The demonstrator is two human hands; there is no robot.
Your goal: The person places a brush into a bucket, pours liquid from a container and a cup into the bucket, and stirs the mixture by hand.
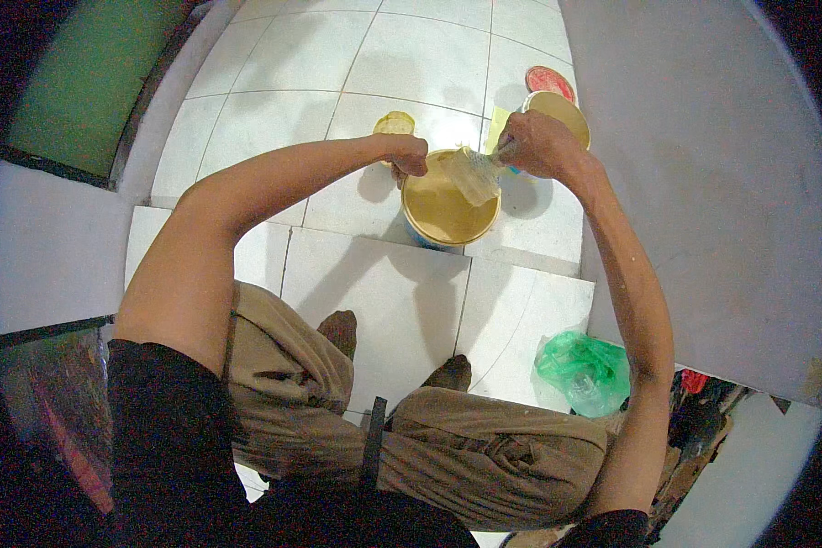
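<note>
A bucket [436, 217] of cream-coloured paint stands on the tiled floor in front of me, its inner wall smeared with the same colour. My left hand [405, 153] is closed at the bucket's left rim and holds it there; some fingers are hidden. In my right hand [543, 146], fingers wrapped round the handle, is a wide flat paintbrush [475, 175] coated in pale paint. The brush is tilted, its broad end over the bucket opening. Whether it touches the paint I cannot tell.
Behind my left hand sits a small yellow-rimmed tub [395, 122]. A second cream-coated container [566, 114] stands behind my right hand, by a red round lid [550, 84] near the right wall [703, 183]. A green plastic bag [575, 361] lies near my right forearm. A floor step runs before my feet.
</note>
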